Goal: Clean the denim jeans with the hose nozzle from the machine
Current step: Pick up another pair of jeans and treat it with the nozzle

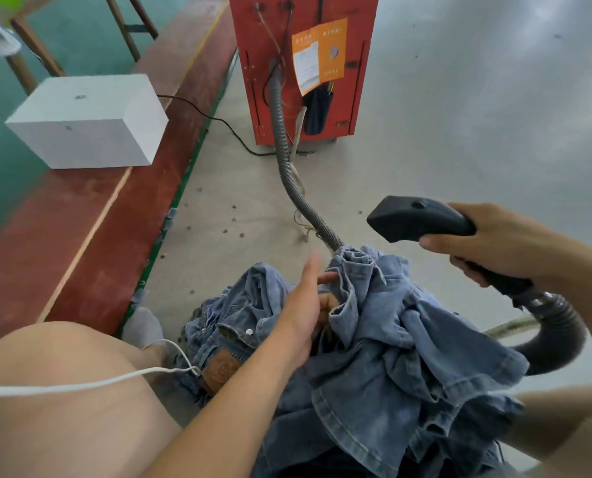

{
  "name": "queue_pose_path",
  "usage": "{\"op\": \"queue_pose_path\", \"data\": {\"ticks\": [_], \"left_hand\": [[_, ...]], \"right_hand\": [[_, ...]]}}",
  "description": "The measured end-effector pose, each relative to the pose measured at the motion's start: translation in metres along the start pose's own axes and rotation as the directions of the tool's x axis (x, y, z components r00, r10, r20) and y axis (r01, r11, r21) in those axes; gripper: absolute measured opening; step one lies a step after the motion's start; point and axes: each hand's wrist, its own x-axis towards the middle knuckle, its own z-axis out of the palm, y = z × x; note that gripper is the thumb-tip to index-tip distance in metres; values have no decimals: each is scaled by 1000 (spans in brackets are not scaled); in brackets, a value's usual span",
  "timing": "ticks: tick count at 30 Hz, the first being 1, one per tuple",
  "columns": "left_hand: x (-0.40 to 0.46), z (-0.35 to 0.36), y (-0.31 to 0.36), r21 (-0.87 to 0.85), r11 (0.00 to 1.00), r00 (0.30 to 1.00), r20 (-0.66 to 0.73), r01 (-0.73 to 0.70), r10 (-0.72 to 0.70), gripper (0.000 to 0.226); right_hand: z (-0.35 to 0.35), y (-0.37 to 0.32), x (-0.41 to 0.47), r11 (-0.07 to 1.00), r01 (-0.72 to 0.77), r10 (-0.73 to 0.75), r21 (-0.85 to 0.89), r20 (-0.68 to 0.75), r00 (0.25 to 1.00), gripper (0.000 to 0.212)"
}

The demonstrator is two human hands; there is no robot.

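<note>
Crumpled blue denim jeans [374, 346] lie bunched over my lap, with a brown leather patch showing at the waistband. My left hand [303, 301] reaches into the folds, its fingers curled round a raised bunch of fabric. My right hand [494, 243] grips the handle of the black hose nozzle [415, 220], held in the air above and to the right of the jeans. A grey ribbed hose [287, 160] runs from the red machine [305, 63] down behind the jeans and loops round to the nozzle at the right.
A white box [91, 119] sits on a red floor strip [115, 236] at the left. A black cable [215, 120] crosses the grey concrete floor toward the machine. A white cord [80, 384] lies over my left knee. Table legs [129, 29] stand at the top left.
</note>
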Motion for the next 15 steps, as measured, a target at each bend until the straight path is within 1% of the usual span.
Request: {"op": "queue_pose_path", "data": {"ticks": [1, 2, 3, 4, 5, 6, 7, 8, 9, 10, 11, 12, 13, 14, 15], "left_hand": [[2, 1, 6, 278, 958, 997, -20, -67, 76, 60], [4, 1, 9, 552, 822, 984, -15, -140, 178, 60], [8, 0, 10, 758, 625, 960, 10, -189, 278, 63], [10, 0, 11, 875, 432, 928, 50, -218, 368, 67], [13, -1, 10, 933, 272, 892, 97, -236, 442, 67], [16, -1, 9, 953, 161, 857, 146, -255, 495, 64], [20, -3, 8, 953, 120, 840, 182, -280, 512, 57], [23, -4, 7, 933, 164, 842, 199, -319, 502, 48], [24, -4, 7, 894, 287, 861, 179, -345, 476, 36], [25, -4, 5, 822, 461, 891, 116, -334, 439, 27], [25, -3, 4, 704, 647, 922, 28, -293, 387, 22], [24, -2, 3, 534, 812, 950, -51, -236, 309, 25], [21, -1, 3, 317, 932, 975, -80, -174, 209, 29], [20, 1, 2, 87, 990, 992, -50, -114, 118, 33], [19, 2, 1, -106, 993, 998, 5, -60, 61, 34]], "right_hand": [[0, 4, 1, 1000, -23, 23, 10, -1, 1000, 7], [2, 7, 2, 999, -40, 40, 14, 1, 999, 8], [4, 10, 3, 999, -50, 50, 14, 6, 999, 10], [7, 11, 4, 999, -54, 54, 5, 14, 998, 11], [9, 12, 4, 999, -53, 53, -8, 27, 998, 13], [10, 13, 3, 999, -50, 51, -21, 43, 998, 14], [11, 14, 2, 998, -48, 50, -30, 60, 997, 13], [11, 16, 1, 998, -52, 54, -33, 73, 996, 12], [10, 17, -1, 998, -59, 62, -30, 84, 995, 11], [9, 19, -3, 997, -70, 71, -22, 92, 993, 11], [7, 20, -5, 997, -80, 80, -7, 99, 992, 11], [6, 22, -6, 996, -91, 90, 8, 109, 990, 11], [4, 23, -7, 995, -101, 98, 22, 125, 987, 11], [3, 24, -8, 993, -110, 104, 32, 150, 983, 11], [2, 22, -9, 993, -115, 106, 37, 185, 977, 10]]}}
